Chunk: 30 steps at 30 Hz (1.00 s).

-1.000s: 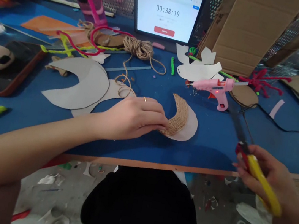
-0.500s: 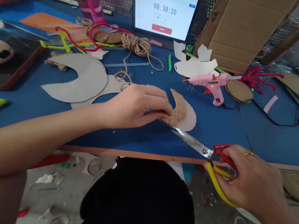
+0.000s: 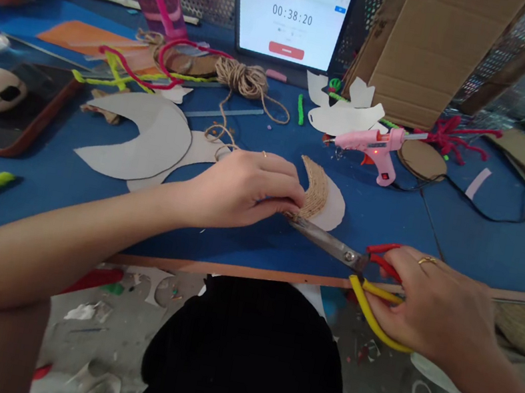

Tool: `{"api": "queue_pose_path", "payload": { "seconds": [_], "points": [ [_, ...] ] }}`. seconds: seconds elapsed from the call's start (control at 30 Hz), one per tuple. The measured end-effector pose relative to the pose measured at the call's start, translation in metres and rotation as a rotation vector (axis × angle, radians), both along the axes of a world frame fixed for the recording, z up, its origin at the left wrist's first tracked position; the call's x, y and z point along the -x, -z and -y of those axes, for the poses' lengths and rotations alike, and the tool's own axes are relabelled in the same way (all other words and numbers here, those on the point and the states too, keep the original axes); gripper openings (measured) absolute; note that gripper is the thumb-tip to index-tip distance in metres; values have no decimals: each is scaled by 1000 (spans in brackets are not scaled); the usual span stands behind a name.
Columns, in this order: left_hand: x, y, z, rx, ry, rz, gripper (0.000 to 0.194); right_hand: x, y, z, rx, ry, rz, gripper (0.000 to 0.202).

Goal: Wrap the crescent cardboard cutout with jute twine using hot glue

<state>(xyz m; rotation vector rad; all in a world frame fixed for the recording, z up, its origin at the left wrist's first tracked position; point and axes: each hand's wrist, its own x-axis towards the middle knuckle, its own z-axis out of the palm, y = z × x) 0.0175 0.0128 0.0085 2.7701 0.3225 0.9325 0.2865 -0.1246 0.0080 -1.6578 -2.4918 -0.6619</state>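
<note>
My left hand [image 3: 258,189] pinches the near end of a crescent-shaped card piece [image 3: 334,206], part of whose face is covered with rows of brown twine [image 3: 316,189]. Its fingertips hide that end of the crescent. A pair of scissors [image 3: 328,241] with one red and one yellow handle is gripped in my right hand [image 3: 431,304]. The blades point left, and their tips lie at the twine just by my left fingertips. From behind the left hand a twine strand [image 3: 223,129] runs back to a twine bundle [image 3: 243,78].
A pink glue gun [image 3: 370,149], its small light lit, lies behind the crescent with its cord trailing right. Larger grey crescent cutouts [image 3: 160,141] lie at left. Further back stand a tablet with a timer [image 3: 289,15] and a cardboard box [image 3: 443,52].
The scissors and my right hand have moved left and slightly up, bringing the blade tips closer to my left fingertips. My left hand keeps its pinch.
</note>
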Motion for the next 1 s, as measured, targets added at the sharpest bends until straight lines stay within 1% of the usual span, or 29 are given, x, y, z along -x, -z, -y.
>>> {"api": "queue_pose_path", "payload": {
  "seconds": [0.17, 0.3, 0.43, 0.57, 0.67, 0.73, 0.77, 0.87, 0.9, 0.93, 1.0],
  "points": [
    [2, 0, 0, 11, -4, -6, 14, 1, 0, -8, -112, -85, 111, 35],
    [4, -1, -1, 28, -23, -3, 13, 0, 2, -12, -135, -119, 177, 34],
    [7, -2, -2, 46, -50, -8, 14, 1, 2, -15, -189, -191, 206, 34],
    [7, -4, -1, 76, -74, -27, 14, 1, 1, -18, -208, -208, 222, 36],
    [8, -5, -1, 124, -69, 6, 12, 1, -1, -18, -211, -210, 229, 36],
    [9, -4, -3, 200, -45, 82, 10, -1, -4, -18, -217, -209, 210, 36],
    [10, -2, -4, 263, -24, 130, 14, -2, -6, -18, -213, -203, 187, 35],
    [11, 5, -12, 492, 55, 251, 46, -8, -9, -19, -158, -136, 82, 35],
    [9, 7, -15, 557, 74, 269, 53, -10, -10, -20, -125, -119, 43, 36],
    [7, 10, -18, 608, 87, 278, 55, -12, -11, -21, -87, -111, 5, 36],
    [-1, 13, -22, 689, 102, 287, 49, -16, -12, -24, -11, -120, -79, 35]
  ]
}}
